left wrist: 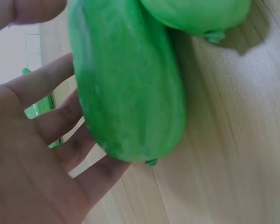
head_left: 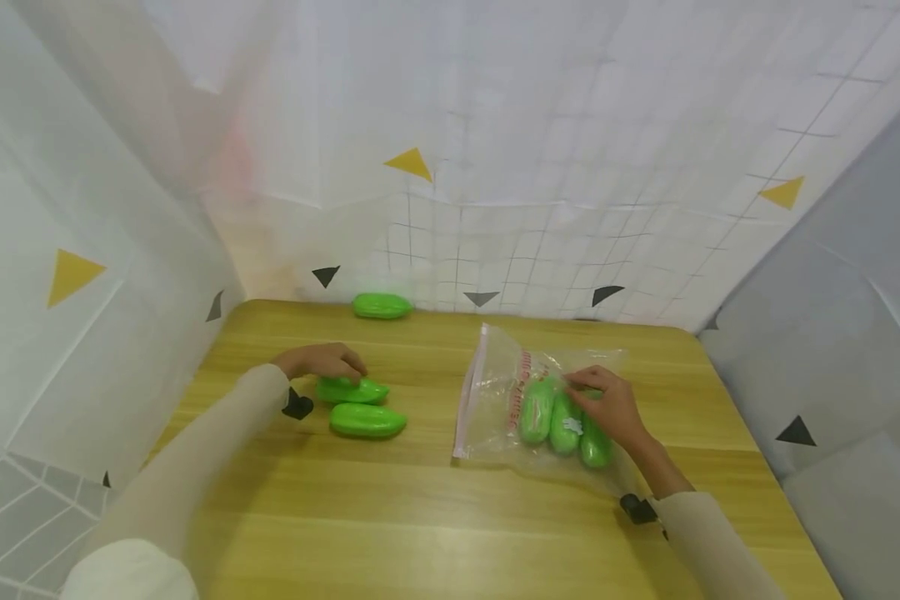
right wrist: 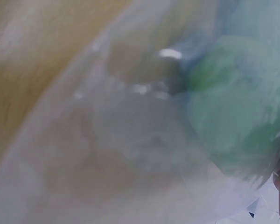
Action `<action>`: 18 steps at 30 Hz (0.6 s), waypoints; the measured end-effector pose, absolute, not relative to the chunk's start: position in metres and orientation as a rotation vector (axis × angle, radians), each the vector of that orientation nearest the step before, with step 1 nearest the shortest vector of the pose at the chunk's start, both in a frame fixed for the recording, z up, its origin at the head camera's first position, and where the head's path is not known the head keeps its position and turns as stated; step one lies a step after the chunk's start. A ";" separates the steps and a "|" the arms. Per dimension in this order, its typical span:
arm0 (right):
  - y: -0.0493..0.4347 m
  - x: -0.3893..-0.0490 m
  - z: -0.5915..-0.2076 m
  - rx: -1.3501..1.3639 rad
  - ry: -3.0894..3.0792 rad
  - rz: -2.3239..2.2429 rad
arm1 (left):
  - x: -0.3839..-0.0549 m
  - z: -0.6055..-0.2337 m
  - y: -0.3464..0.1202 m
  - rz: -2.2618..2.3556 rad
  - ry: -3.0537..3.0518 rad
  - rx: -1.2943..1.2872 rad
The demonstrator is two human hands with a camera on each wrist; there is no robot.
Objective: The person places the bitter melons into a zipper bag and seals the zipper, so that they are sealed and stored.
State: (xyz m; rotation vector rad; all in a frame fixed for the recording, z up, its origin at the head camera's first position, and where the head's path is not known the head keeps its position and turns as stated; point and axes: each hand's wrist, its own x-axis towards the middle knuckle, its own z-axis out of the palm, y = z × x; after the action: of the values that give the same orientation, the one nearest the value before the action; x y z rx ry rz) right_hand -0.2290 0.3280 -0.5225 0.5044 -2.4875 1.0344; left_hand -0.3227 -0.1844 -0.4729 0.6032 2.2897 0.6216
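White sheeting (head_left: 495, 83) rises behind our wooden table (head_left: 390, 533), where a clear zip bag (head_left: 489, 421) contains three green gourds (head_left: 562, 437). Our right hand (head_left: 607, 407) seems to pinch its film, thumb and fingertips drawn together. Our left hand (head_left: 321, 360), fingers spread and barely bent, touches the rear gourd (head_left: 356, 392) of a loose pair; we see no firm grip. We judge the step as picking up that gourd, which calls for closing thumb and fingers round it. The front gourd (head_left: 367, 422) crowds close beside it; the far gourd (head_left: 382, 306) lies by the table's back edge. Whether the zip strip (head_left: 468, 392) is parted, we cannot tell.
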 end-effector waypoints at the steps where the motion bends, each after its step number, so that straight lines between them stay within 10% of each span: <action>1: 0.328 -0.229 -0.523 0.506 -2.487 1.034 | -0.323 -0.473 -0.185 0.622 2.284 0.605; 18: 0.327 -0.228 -0.522 0.475 -2.513 1.048 | -0.321 -0.478 -0.189 0.734 2.294 0.516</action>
State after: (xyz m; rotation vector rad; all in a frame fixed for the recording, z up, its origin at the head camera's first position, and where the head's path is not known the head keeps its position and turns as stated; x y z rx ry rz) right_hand -0.2279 0.3273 -0.5221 0.4754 -2.5134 1.0482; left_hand -0.3210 -0.1887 -0.4782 0.5164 2.2942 0.7345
